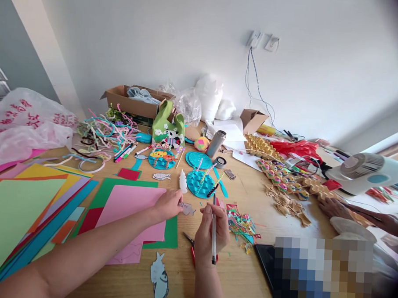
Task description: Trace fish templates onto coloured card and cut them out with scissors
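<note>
Pale wooden tabletop runs back to a white wall. On it, near the middle, a small grey paper cutout sits at the fingertips of the left hand, just beyond the right edge of a green sheet. Bare wood separates the cutout from the right hand; a white bottle and a blue disc with twisted spikes limit clearance on the far side. Open wood continues right, past a heap of coloured paper scraps.

Condition of the cutout: rounded body, uneven outline, fine markings too small to read. Whether it is raised off the wood cannot be told.

Left hand: forearm crosses a pink sheet from the lower left; fingers narrow, closed on the cutout's left end. Right hand: forearm rises from the near edge; fingers curled around a pen, which is apart from the cutout. Red-handled scissors lie partly behind the right hand.

Farther out, a larger fish-shaped cutout lies nearer the viewer. A co-worker's hand rests at far right.
</note>
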Motion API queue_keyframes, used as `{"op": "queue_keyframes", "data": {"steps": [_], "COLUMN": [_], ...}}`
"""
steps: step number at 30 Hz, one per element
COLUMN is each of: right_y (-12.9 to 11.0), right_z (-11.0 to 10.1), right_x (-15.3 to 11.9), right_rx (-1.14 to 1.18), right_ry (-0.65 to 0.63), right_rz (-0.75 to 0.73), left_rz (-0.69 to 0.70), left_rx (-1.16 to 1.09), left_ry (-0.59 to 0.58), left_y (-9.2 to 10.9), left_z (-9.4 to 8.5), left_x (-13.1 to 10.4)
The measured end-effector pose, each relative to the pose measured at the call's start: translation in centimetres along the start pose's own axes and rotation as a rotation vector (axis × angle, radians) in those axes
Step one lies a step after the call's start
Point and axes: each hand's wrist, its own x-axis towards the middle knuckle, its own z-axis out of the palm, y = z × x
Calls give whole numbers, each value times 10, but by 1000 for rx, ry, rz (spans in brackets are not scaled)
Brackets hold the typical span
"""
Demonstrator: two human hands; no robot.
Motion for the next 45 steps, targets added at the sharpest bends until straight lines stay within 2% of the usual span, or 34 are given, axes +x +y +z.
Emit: {"op": "queue_keyframes", "data": {"steps": [4, 8, 12, 16, 19, 21, 23, 25, 27, 29, 34, 38, 41, 45], "right_y": [1, -1, 0, 3, 3, 2, 3, 7, 12, 16, 13, 4, 0, 5], "right_z": [2, 1, 1, 2, 2, 1, 1, 0, 0, 0, -1, -20, -50, -87], "right_x": [-1, -1, -2, -3, 2, 7, 12, 15, 15, 14, 10, 11, 10, -2], "right_rx": [5, 13, 29, 44, 13, -45, -143, -299, -487, -657, -898, -961, -948, -941], "right_ry": [-21, -21, -21, -44, -132, -296, -529, -743, -889, -982, -1060, -1063, -1139, -1259], "right_rz": [15, 32, 42, 38, 23, -12, -75, -143, -190, -207, -185, -155, -132, -47], "left_rz": [-3, -51, -146, -229, -252, -242, -212, -170, -130, -113, 62, 141, 281, 399], "left_rx": [-187, -314, -342, -305, -240, -183, -133, -104, -85, -72, 110, 299, 428, 542], "left_ry": [-19, 40, 84, 94, 140, 169, 178, 162, 140, 131, 224, 303, 421, 444], "left_y": [-9, -39, -71, -89, -94, -93, -87, -79, -70, -64, -75, -90, -92, -84], "left_z": [-10, -39, -64, -75, -80, -85, -91, -97, -103, -104, -89, -68, -57, -50], "left_x": [2, 10, 19, 32, 38, 34, 21, -2, -32, -66, -153, -208, -231, -234]}}
